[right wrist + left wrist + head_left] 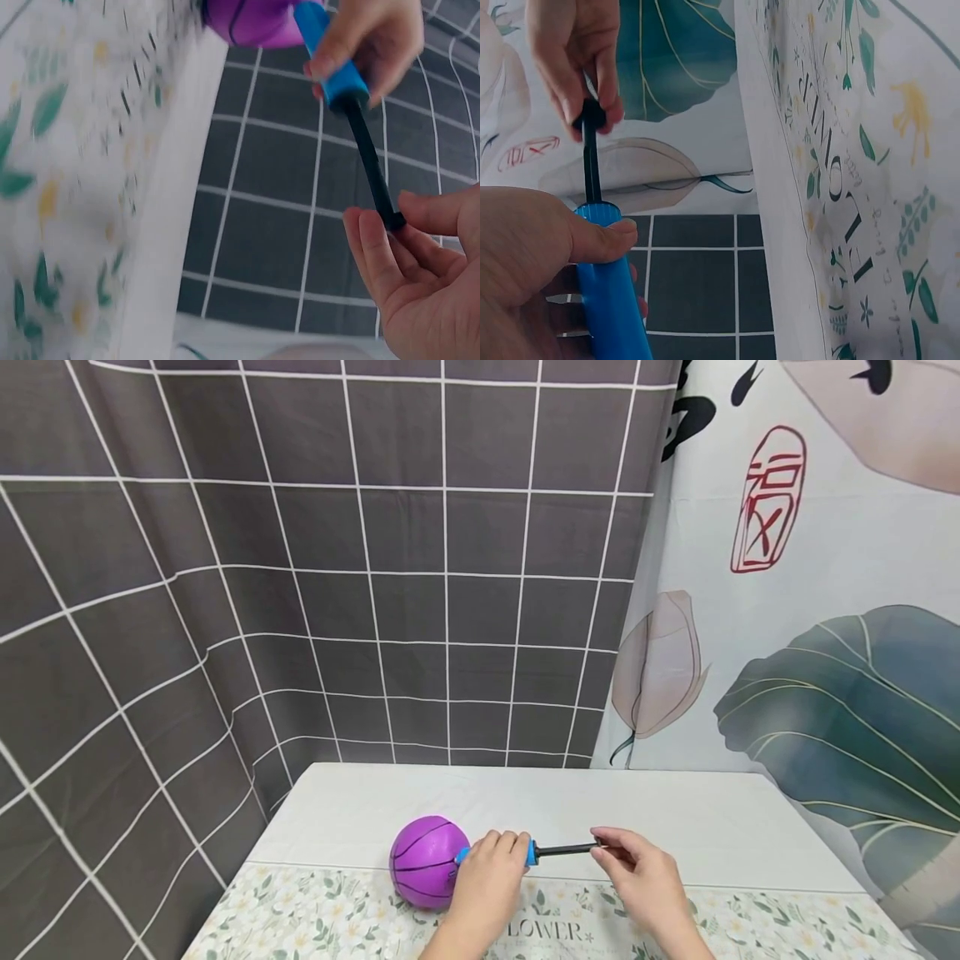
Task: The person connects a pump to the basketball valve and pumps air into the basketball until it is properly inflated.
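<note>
A purple ball [423, 860] with black basketball lines sits on the table at the left of the head view. Beside it my left hand [487, 885] grips the blue barrel of a hand pump [613, 300], thumb along its top end in the left wrist view. The barrel's near end meets the ball's right side in the head view. From the other end a black rod [564, 850] extends to the right, pulled well out. My right hand [643, 872] pinches the small black knob [394, 220] at the rod's tip between thumb and fingers.
The table [600, 802] has a white back half and a floral cloth [315, 910] with printed lettering in front. Behind it hangs a dark grid-patterned curtain [405, 610]. At the right hangs a white curtain [705, 552] with leaf prints and a red seal mark.
</note>
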Demonstrator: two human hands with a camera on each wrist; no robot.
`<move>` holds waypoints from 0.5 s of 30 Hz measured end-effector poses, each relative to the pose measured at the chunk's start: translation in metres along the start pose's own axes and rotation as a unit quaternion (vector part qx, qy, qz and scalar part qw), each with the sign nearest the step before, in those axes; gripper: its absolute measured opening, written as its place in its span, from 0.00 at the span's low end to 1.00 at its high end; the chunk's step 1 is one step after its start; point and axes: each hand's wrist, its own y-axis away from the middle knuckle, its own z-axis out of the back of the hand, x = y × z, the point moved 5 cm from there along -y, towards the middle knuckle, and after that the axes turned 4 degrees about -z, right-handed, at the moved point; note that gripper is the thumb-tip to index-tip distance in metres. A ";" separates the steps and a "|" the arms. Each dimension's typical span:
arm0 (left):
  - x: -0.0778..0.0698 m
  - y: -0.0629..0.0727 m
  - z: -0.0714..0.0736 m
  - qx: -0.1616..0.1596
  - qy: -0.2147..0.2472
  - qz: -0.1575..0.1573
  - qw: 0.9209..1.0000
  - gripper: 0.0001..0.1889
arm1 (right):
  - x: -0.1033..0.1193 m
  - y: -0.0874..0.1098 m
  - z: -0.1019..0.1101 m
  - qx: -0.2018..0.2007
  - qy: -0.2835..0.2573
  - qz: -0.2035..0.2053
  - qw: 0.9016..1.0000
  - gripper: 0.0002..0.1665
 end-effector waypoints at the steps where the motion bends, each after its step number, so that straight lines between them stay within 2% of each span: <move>1: -0.001 0.000 0.000 0.001 0.000 0.000 1.000 0.21 | 0.003 0.001 -0.005 -0.004 -0.002 0.008 1.000 0.14; 6: -0.005 0.000 -0.001 0.007 -0.007 -0.006 1.000 0.21 | 0.014 0.009 -0.029 -0.007 -0.015 0.037 0.999 0.13; 10: -0.008 0.001 0.000 0.002 -0.006 -0.009 1.000 0.20 | 0.020 0.012 -0.041 0.009 -0.027 0.048 0.998 0.13; 15: -0.004 0.004 -0.001 0.004 0.017 -0.013 1.000 0.20 | 0.015 0.013 -0.044 0.052 -0.058 0.012 0.997 0.12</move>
